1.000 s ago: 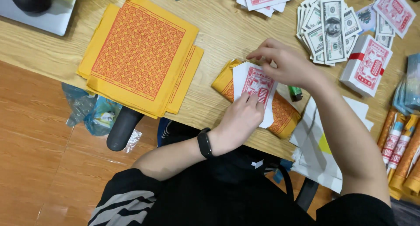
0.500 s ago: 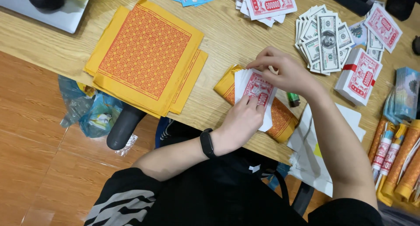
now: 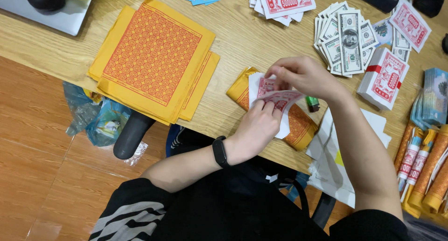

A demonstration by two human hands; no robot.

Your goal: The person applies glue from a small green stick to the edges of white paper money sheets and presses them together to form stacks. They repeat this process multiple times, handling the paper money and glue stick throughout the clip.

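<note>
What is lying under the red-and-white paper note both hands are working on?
Under the red-and-white note, pinched by left hand and right hand, lies a white sheet atop a folded yellow-and-orange patterned paper on the wooden table. The hands cover the sheet's middle.

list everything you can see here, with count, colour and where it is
yellow paper sheets: a stack, yellow with orange print, table left
folded yellow paper: one bundle, yellow-orange, under the hands
red and white note: one, bending between both hands
white sheet: at least one, behind the note
green-grey banknotes: a fanned pile, table upper right
banded red notes: one bundle, right of the banknotes
loose red notes: several, top centre
lighter: one, green, beside the right wrist
orange rolls: several, far right edge
plastic bags: blue-green, floor left
left hand: fingers pinch the note, black wristband
right hand: fingers pinch the note's top
</note>
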